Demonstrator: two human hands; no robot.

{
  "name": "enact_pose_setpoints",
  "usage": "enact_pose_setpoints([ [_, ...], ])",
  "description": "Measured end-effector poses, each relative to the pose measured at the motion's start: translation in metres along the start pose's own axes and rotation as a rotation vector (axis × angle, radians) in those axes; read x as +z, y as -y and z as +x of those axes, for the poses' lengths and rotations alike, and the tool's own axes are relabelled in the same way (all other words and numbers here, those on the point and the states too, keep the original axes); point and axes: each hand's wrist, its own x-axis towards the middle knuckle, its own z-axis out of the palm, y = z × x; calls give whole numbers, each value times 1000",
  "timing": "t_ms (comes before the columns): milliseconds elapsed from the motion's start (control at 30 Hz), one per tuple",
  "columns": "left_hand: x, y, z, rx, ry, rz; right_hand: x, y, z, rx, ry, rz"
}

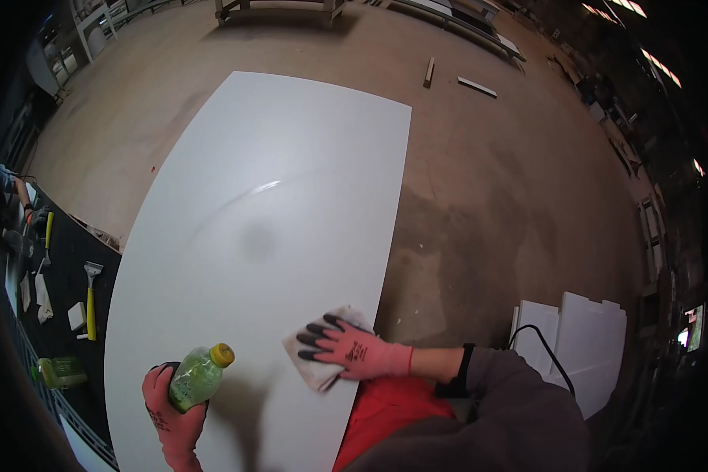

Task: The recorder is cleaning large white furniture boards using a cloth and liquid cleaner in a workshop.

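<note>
Pink-gloved, the left hand (pixel 165 411) curls around a green bottle (pixel 194 382) over the near left of the white panel (pixel 291 141) — the right hand (pixel 355 351) lies flat, fingers extended, on a cloth (pixel 320 377) near the panel's right edge. Farther left: a yellow-handled scraper (pixel 91 305).

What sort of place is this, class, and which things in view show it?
Probably a workshop or factory: a large white panel fills the middle, a yellow-handled tool lies at the left, and loose strips lie on the broad brown floor.
</note>
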Motion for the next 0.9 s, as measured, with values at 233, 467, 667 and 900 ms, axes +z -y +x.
enact_pose_setpoints([
  [233,76,-96,88,64,156,145,-101,-243,2,451,-418,-328],
  [467,178,-191,227,106,218,268,-194,-473,-1,746,-497,-361],
  [667,211,-214,309,20,308,549,-216,-473,4,434,-389,-358],
  [900,189,-187,315,-53,288,650,-229,-495,4,369,-294,-333],
])
